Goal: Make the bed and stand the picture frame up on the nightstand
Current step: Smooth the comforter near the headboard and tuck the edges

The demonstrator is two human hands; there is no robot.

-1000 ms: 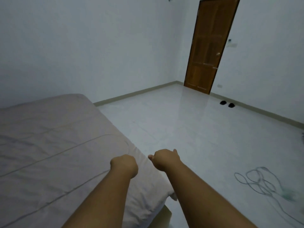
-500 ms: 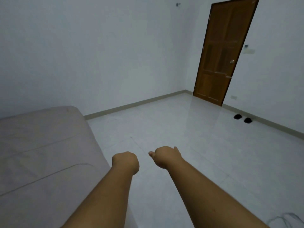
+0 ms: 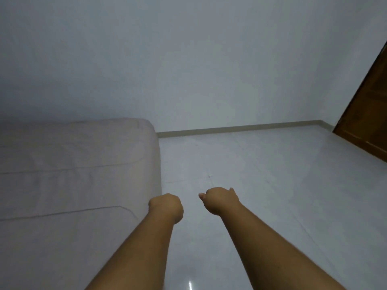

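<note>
The bed fills the left side, covered in a smooth pale pinkish-grey sheet with faint seam lines. My left hand is stretched forward in a fist at the bed's right edge, holding nothing. My right hand is also curled into a fist over the floor, a little to the right, with nothing in it. No picture frame or nightstand is in view.
A glossy white tiled floor runs to the right of the bed up to a bare white wall with a beige skirting board. A brown wooden door is at the far right edge.
The view has swung left: the door has slid to the right edge, and the slippers and cable on the floor have left the view. Both fists stay held out in front.
</note>
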